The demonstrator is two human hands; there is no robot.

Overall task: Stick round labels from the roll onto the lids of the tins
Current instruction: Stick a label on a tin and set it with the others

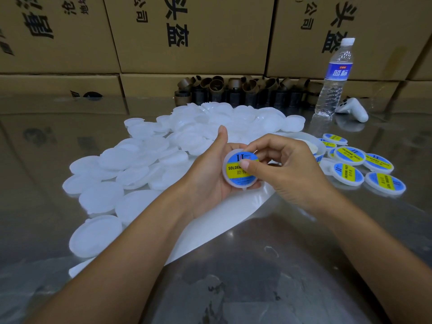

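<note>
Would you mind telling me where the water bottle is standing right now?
In the head view, the water bottle stands at the far right, beside the white controller.

Dim, cool light; the steel table (257, 265) throws back soft glare and murky reflections at left. White lids (131, 164) blow out near centre. Wide-angle bending bows the cartons (187, 31) up top; corners darken.
</note>
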